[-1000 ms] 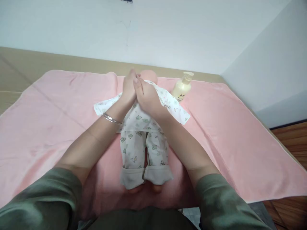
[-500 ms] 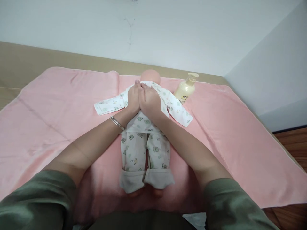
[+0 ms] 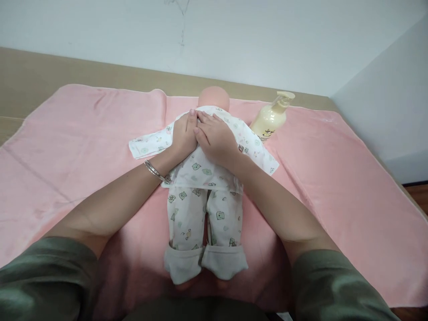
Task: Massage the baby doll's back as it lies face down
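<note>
A baby doll (image 3: 214, 99) lies on a pink blanket, its head at the far end and its feet towards me. It wears a white printed top (image 3: 200, 171) and matching trousers (image 3: 189, 218) with turned-up cuffs. My left hand (image 3: 185, 133) rests flat on the upper part of the top, fingers stretched away from me. Beside it, touching it, my right hand (image 3: 217, 137) lies flat on the same cloth with its fingers extended. A silver bangle circles my left wrist. The doll's face is not visible.
The pink blanket (image 3: 351, 200) covers most of the tan surface (image 3: 110, 67). A cream pump bottle (image 3: 270, 119) stands near the doll's right-hand sleeve in view. Behind runs a pale wall (image 3: 250, 40), with another wall at the right.
My hands have drawn slightly apart at the wrists, and their fingers look more spread on the top. The camera view has shifted closer; doll and bottle stay in place.
</note>
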Motion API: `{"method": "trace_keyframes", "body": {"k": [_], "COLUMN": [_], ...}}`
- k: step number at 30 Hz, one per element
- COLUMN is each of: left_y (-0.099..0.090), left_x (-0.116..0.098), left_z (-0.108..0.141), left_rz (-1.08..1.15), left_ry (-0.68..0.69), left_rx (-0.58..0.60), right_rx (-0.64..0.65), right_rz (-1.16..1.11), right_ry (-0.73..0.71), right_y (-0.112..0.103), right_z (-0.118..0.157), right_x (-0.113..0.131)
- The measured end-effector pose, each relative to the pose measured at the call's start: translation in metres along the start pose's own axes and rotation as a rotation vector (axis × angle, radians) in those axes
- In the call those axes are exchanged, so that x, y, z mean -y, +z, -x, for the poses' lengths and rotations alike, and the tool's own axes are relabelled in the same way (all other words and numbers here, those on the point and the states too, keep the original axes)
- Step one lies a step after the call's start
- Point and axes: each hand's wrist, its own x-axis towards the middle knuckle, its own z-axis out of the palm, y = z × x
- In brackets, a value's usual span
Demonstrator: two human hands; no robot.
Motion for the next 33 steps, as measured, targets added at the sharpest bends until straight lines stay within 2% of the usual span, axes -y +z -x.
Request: {"method": "trace_keyframes", "body": {"k": [3,7,9,11,14,16,18,20,22,24,26,28,30,33], "left_y": [0.002,0.002,0.003,0.003,0.003,0.003,0.002,0.001,0.000,0.001,0.002,0.004,0.005,0.004], "left_x": [0.001,0.001,0.001,0.002,0.002,0.001,0.001,0.001,0.002,0.004,0.006,0.007,0.008,0.010], "left_z": [0.000,0.002,0.001,0.001,-0.001,-0.001,0.000,0.000,0.000,-0.001,-0.002,-0.003,-0.003,-0.004], "left_rz": [0.024,0.028,0.028,0.029,0.038,0.046,0.052,0.042,0.025,0.005,0.002,0.009,0.020,0.016], "left_ry": [0.011,-0.018,-0.020,-0.020,-0.027,-0.028,-0.035,-0.036,-0.015,0.002,0.001,-0.016,-0.037,-0.088], "left_rx": [-0.014,-0.067,-0.077,-0.074,-0.086,-0.084,-0.081,-0.079,-0.065,-0.050,-0.055,-0.079,-0.107,-0.119], "right_rx": [0.011,-0.029,-0.036,-0.063,-0.095,-0.052,0.020,0.089,0.122,0.103,0.013,-0.096,-0.152,-0.067], "right_rz": [-0.039,-0.011,0.028,0.052,0.078,0.104,0.124,0.103,0.060,0.019,-0.012,-0.027,-0.001,0.058], "right_ry": [-0.067,0.127,0.206,0.225,0.199,0.155,0.088,0.001,-0.017,0.070,0.190,0.248,0.244,0.149], "right_y": [-0.003,-0.002,0.000,0.003,0.005,0.004,-0.001,-0.007,-0.011,-0.010,-0.004,0.004,0.011,0.010], "right_z": [-0.002,-0.004,0.000,0.008,0.025,0.033,0.033,0.026,0.016,0.008,0.008,0.017,0.029,0.040], "right_x": [-0.026,-0.040,-0.033,-0.017,0.012,0.027,0.030,0.018,-0.003,-0.023,-0.031,-0.020,0.003,0.031]}}
